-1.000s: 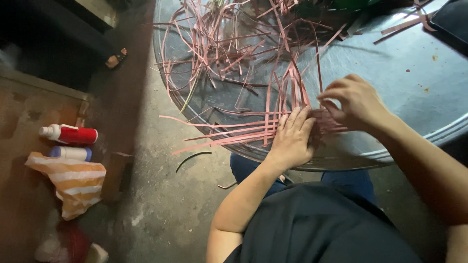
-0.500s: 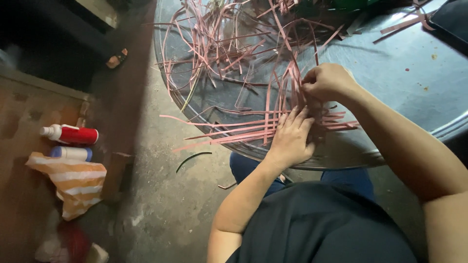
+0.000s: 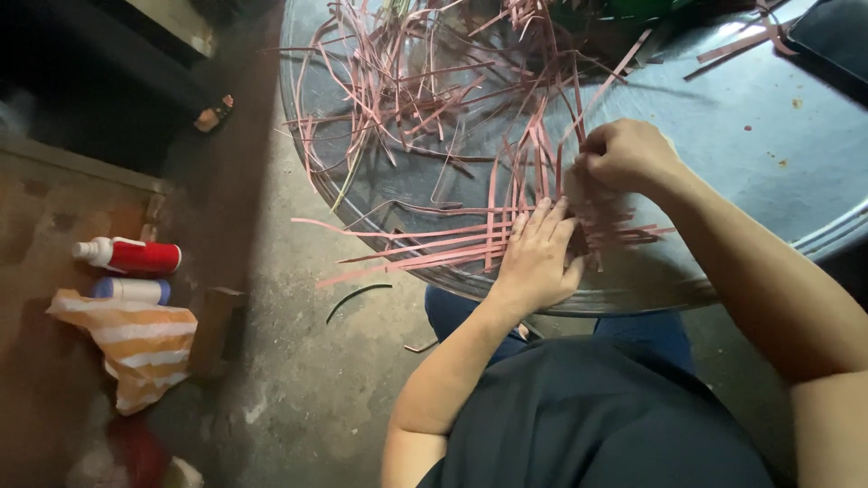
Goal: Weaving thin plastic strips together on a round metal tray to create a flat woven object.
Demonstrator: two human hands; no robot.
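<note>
thin pink strips (image 3: 506,239) lie crossed in a flat woven patch near the front edge of the round grey surface (image 3: 768,154), their loose ends trailing leftward past the rim, while more pink strips (image 3: 425,81) sprawl tangled farther back.

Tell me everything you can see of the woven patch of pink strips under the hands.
The woven patch is a small flat mat of thin pink strips, crossed over and under one another. It looks like stiff split cane or plastic. It lies flat on the round grey table near its front edge. Long unwoven ends stick out to the left and upward. The left hand lies flat on its lower left part, and the right hand pinches strips at its top.
</note>
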